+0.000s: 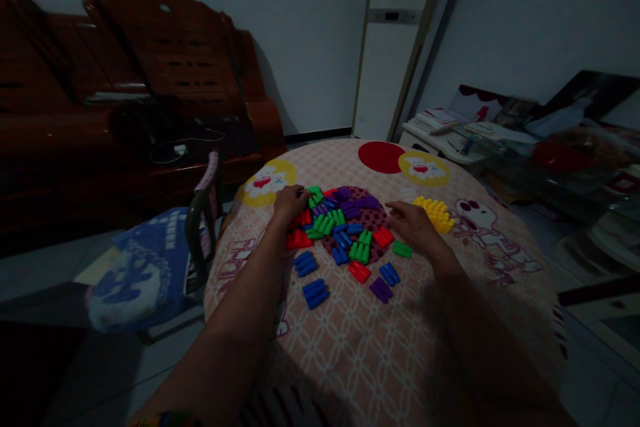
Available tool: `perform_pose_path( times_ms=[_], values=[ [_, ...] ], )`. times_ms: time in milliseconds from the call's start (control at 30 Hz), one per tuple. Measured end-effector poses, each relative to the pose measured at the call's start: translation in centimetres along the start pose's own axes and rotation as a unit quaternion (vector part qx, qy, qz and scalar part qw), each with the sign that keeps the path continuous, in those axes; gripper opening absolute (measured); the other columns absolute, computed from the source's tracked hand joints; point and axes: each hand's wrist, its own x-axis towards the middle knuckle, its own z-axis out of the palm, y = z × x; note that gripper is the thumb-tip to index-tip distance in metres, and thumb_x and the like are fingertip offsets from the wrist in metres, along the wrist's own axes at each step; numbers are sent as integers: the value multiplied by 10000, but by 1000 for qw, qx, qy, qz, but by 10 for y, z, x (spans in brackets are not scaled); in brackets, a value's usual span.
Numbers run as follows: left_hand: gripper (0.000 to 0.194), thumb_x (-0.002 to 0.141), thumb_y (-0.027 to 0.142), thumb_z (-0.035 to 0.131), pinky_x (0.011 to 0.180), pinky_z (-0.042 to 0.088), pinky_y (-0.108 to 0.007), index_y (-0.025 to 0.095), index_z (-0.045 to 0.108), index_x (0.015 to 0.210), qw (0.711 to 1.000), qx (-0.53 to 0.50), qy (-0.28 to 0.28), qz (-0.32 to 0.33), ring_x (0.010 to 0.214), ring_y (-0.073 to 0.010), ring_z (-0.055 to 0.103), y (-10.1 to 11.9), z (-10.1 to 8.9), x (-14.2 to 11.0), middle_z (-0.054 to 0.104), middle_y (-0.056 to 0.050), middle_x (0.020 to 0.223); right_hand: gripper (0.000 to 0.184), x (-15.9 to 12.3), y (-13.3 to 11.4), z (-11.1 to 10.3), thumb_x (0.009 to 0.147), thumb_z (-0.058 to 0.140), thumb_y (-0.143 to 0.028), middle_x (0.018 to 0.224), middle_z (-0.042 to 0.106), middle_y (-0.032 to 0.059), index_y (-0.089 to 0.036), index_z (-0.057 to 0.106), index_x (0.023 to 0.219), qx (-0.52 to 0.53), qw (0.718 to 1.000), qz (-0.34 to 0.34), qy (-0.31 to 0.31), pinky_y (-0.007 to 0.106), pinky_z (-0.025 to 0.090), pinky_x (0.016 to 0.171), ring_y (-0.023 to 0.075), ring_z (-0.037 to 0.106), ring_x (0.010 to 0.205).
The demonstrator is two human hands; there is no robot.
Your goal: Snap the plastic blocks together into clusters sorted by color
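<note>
A pile of plastic pieces shaped like joined short tubes lies mid-table, in green, blue, red and purple. My left hand is at the pile's left edge, beside a green piece; its fingers are bent and look apart, though their tips are partly hidden. On the other side, my right hand hovers with fingers stretched toward the pile and nothing visible in them. Just beyond it sits a block of yellow pieces. Nearer me lie loose blue pieces and a purple piece.
The round table wears a patterned cloth. A chair with a blue cloth stands at the left, before a wooden bench. To the right, a glass-topped table carries papers and bags. A tall white cabinet-like unit stands behind.
</note>
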Motion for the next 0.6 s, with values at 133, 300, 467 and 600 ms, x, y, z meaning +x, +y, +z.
perform_pose_path(
  times_ms=[133,300,467,600],
  values=[
    [404,913,387,536,1004,483,-360,174,692,1218,995,-37,-63,73,1119,-256,649,28,12,-10,713,-99,1219,492,0,7,34,871,570,-318,1298,630,169,-155,600,1333,-7,996,-86,22,471,477,1029,290,594,1189],
    [405,915,436,535,1004,485,-343,189,725,1175,975,-57,-115,179,1121,-248,650,61,26,-24,708,-86,1213,528,12,20,57,902,490,-311,1405,546,178,-160,527,1407,-25,994,-75,72,543,382,1126,313,478,1328],
    [402,935,426,499,1006,484,-349,202,717,1190,971,-52,-113,205,1126,-246,643,66,28,-28,698,-81,1212,542,29,24,68,867,478,-219,1416,529,162,-170,519,1406,-22,996,-59,57,542,372,1130,303,459,1341],
    [418,933,441,494,1009,481,-348,194,713,1190,971,-50,-121,199,1136,-249,639,63,26,-27,699,-84,1218,424,31,26,65,834,553,-223,1217,615,156,-157,622,1247,-11,998,-50,42,499,464,1038,289,573,1149]
  ],
)
